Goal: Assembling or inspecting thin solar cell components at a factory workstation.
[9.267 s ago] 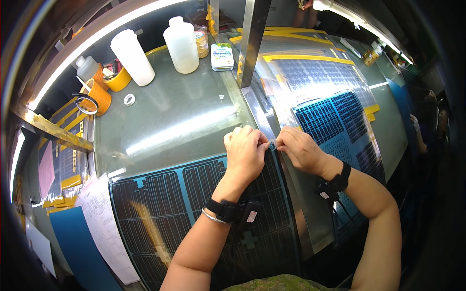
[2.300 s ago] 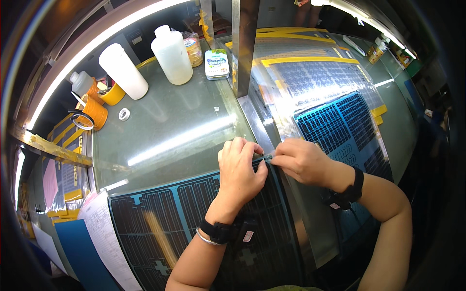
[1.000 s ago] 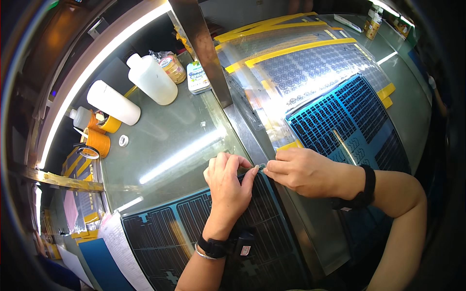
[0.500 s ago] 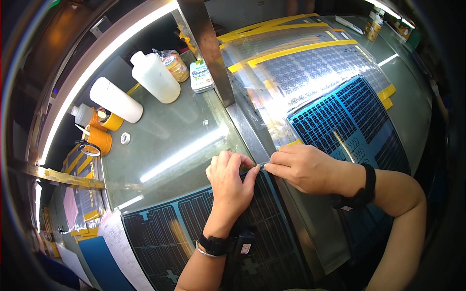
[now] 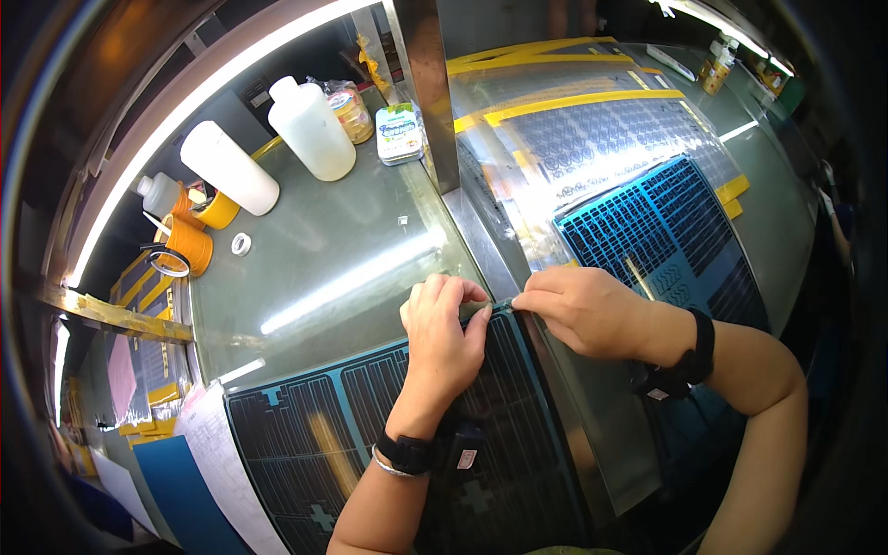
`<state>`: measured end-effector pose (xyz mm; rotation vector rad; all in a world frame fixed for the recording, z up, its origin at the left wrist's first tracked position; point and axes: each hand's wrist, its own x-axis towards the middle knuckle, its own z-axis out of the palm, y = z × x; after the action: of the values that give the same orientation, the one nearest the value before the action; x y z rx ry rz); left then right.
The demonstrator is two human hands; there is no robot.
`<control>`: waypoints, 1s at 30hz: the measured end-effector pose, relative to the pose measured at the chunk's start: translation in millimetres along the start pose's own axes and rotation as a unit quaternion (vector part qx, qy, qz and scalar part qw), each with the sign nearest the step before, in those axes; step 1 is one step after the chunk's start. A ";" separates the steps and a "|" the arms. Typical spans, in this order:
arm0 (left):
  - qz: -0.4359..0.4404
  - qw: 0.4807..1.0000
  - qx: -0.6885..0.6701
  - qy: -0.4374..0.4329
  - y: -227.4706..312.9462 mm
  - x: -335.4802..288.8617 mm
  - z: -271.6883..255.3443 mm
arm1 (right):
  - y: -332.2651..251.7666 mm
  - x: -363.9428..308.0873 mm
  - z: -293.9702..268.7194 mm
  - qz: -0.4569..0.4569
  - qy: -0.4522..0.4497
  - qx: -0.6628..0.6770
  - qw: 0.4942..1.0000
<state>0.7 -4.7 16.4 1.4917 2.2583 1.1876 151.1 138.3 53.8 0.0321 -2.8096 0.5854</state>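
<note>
A dark panel with thin blue line patterns lies on the glass table below my hands. At its far right corner my left hand is closed in a pinch, thumb against fingers. Just right of it my right hand pinches too, its fingertips close to the left ones. A small bluish, film-like piece shows between the two sets of fingertips; how it joins the panel's corner is too small to tell. Both wrists carry black bands with small boxes.
A metal post stands beyond my hands. White bottles, orange tape rolls and a small tin stand at the back left. A bright blue patterned panel lies to the right, near yellow-taped film sheets. Papers lie at left.
The view has shifted slightly. Both hands stay pinched at the panel's corner, and the gap between their fingertips has widened a little.
</note>
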 end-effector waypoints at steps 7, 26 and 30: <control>0.009 1.000 0.002 0.010 -2.4 -0.8 1.2 | -13.9 -0.8 -2.2 -0.074 -0.046 -0.079 0.993; 0.023 0.999 -0.005 0.031 -6.6 -2.8 7.2 | -34.3 0.6 9.1 -0.075 -0.067 -0.223 0.970; 0.031 0.999 -0.010 0.042 -7.7 -3.4 8.5 | -37.2 3.0 7.5 -0.051 -0.069 -0.198 0.976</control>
<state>1.6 -4.5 4.4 1.5435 2.2614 1.3103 149.2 101.3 62.4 0.1421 -2.9829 -0.0082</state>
